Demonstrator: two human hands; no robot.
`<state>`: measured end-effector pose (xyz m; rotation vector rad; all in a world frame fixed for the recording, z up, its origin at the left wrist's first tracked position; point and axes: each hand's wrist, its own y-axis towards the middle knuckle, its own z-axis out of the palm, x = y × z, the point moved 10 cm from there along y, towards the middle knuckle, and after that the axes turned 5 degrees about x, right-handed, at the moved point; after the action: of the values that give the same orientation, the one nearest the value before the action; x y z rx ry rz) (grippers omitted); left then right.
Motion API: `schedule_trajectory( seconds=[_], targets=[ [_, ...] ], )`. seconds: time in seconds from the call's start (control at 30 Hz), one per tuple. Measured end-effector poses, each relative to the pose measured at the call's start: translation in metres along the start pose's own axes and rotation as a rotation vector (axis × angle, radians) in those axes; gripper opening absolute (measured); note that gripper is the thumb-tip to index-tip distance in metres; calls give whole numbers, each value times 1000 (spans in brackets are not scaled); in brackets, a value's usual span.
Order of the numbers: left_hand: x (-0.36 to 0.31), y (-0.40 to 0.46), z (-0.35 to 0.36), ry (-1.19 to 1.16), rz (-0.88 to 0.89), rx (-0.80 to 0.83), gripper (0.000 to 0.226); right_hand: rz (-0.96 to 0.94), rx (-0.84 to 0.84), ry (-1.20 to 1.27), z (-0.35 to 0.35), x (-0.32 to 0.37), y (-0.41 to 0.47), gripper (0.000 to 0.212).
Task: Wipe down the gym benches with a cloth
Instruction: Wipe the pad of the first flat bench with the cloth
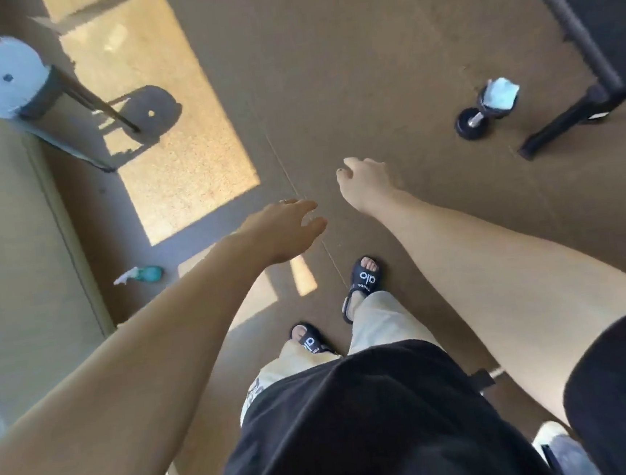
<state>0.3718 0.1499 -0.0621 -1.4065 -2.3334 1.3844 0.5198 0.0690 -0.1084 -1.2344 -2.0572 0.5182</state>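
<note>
A pale blue cloth (501, 94) lies draped over one end of a dumbbell (477, 118) on the floor at the upper right. Beside it stand the black frame and foot of a gym bench (573, 116); its dark pad fills the top right corner. My left hand (284, 230) hangs over the floor with its fingers spread and holds nothing. My right hand (365, 183) reaches forward, fingers relaxed, empty, well short of the cloth. A teal spray bottle (142, 275) lies on the floor at the left, near the wall.
A white dispenser on a dark stand (10, 84) rises at the upper left, by the wall, throwing a shadow on a sunlit patch of floor (167, 144). My feet in black slides (362, 280) stand below my hands. Brown rubber flooring stretches between me and the bench.
</note>
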Motion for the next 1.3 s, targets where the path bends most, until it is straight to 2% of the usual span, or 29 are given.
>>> schedule_trajectory(
  seconds=[0.4, 0.53, 0.73, 0.87, 1.07, 1.3],
  targets=[
    [-168, 154, -85, 246, 219, 109, 53, 229, -99, 208, -141, -148, 76, 49],
    [-207, 196, -126, 368, 250, 138, 50, 288, -109, 310, -178, -170, 113, 54],
    [-267, 263, -186, 565, 355, 228, 46, 403, -207, 428, -237, -194, 173, 49],
    [-295, 313, -217, 582, 379, 273, 52, 500, -259, 491, -271, -222, 204, 42],
    [-364, 382, -233, 624, 467, 314, 56, 587, -312, 637, -311, -280, 233, 46],
    [-476, 474, -222, 713, 500, 317, 55, 624, -312, 761, -351, -388, 283, 51]
  ],
)
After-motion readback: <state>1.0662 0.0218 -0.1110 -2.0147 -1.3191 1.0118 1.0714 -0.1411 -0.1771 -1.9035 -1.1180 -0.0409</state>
